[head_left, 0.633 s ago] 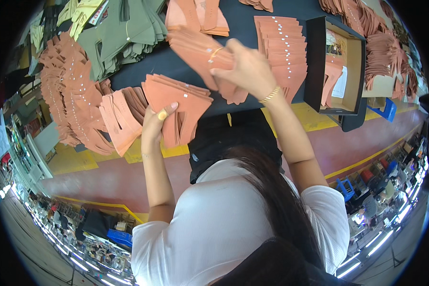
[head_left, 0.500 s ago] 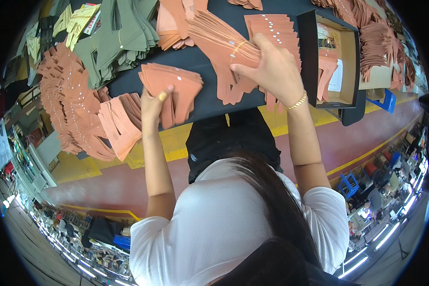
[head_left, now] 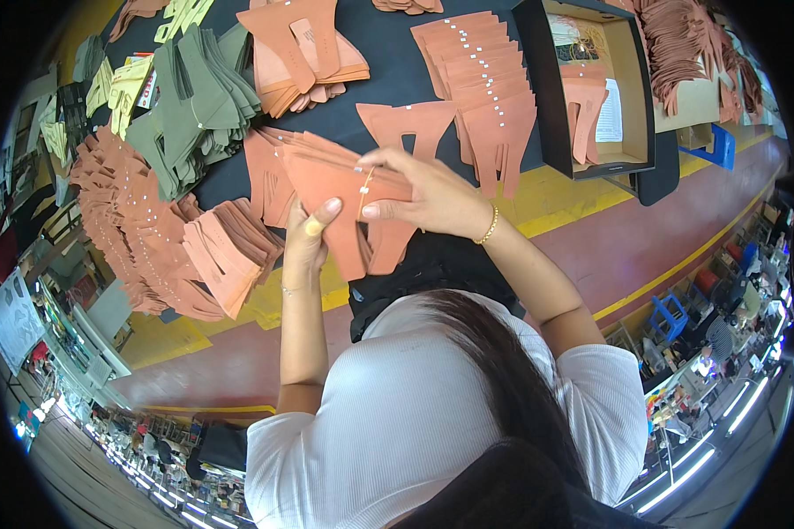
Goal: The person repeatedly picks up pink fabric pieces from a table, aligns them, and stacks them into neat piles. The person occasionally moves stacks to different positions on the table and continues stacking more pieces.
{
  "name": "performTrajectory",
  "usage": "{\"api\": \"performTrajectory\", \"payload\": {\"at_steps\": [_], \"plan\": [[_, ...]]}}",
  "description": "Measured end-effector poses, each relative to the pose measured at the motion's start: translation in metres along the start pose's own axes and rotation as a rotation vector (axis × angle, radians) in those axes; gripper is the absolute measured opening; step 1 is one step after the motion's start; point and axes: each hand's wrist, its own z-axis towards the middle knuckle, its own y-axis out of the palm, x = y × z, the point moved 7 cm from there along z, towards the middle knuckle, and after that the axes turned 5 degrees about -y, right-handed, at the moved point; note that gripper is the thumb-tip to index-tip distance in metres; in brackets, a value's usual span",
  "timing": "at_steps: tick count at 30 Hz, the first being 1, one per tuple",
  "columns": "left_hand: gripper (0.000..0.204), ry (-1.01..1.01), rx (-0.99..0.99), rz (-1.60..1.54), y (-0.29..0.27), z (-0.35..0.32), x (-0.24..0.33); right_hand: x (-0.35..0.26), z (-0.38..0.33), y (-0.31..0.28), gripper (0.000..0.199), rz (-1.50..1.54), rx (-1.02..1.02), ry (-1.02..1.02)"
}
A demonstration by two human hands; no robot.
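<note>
A bundle of salmon-brown cut leather-like pieces is held between my two hands above the table's near edge. Round its right part runs a thin yellow band. My left hand grips the bundle's lower left side, thumb on top. At the right end, my right hand pinches the bundle beside the band, thumb on the near side and fingers over the far side. Partly covered behind the bundle lies another salmon stack. A single salmon piece with a cut-out rests on the table just beyond my right hand.
Fanned salmon pieces lie toward the right, next to a black open box holding more pieces and paper. Grey-green bundles and a long salmon heap fill the left. Another salmon stack lies at the back.
My right hand has brought the banded bundle left and nearer to me, and my left hand now grips it too. The stack from my left hand now lies behind the bundle.
</note>
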Motion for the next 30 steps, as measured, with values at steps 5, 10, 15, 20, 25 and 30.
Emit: {"api": "performTrajectory", "payload": {"at_steps": [5,10,15,20,25,30], "plan": [[0.078,-0.116,-0.071,-0.297,0.002,-0.019,-0.005,-0.003,-0.004,0.01,0.025,0.15,-0.167,-0.092],[0.079,-0.205,0.0,-0.277,-0.007,-0.028,-0.017,-0.009,-0.013,0.016,0.014,0.059,-0.114,-0.167],[0.069,-0.068,0.097,-0.411,-0.031,-0.022,-0.011,-0.008,-0.021,0.007,0.009,0.899,-0.065,-0.139],[0.064,0.362,0.289,-0.794,-0.063,-0.023,0.031,-0.015,-0.043,0.029,0.016,0.303,-0.255,-0.226],[0.066,0.819,0.511,-0.485,-0.077,-0.054,0.086,0.006,-0.048,0.074,0.013,0.021,-0.382,-0.113],[0.075,0.93,0.619,0.021,-0.091,-0.107,0.129,0.036,-0.038,0.049,0.013,-0.31,-0.227,-0.096]]}}
